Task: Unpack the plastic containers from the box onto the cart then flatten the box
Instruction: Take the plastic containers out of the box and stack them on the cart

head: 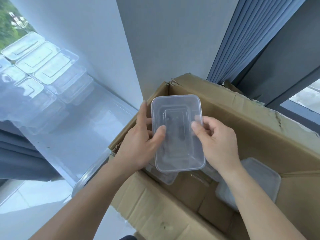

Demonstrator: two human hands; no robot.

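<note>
Clear rectangular plastic container (178, 135) — gripped by my left hand (142, 144) and right hand (216, 144) over the brown cardboard box (259, 135). Long axis points away from me; cart stack (43, 66) lies left — left hand nearer.

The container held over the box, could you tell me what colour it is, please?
The container is clear, colourless plastic with no pattern; the head view, the only one, shows it.

Pale grey plain wall pillar (173, 40) straight above left hand (138, 144) and right hand (218, 144). Blue-grey pleated fabric curtain (242, 40) up and right of right hand; dark grey window frame (285, 66) beside it, further right. Blurred green foliage (7, 23) far up-left of left hand. Dark blue folded fabric (20, 156) left of left hand; white tiled floor (26, 193) below that
</note>
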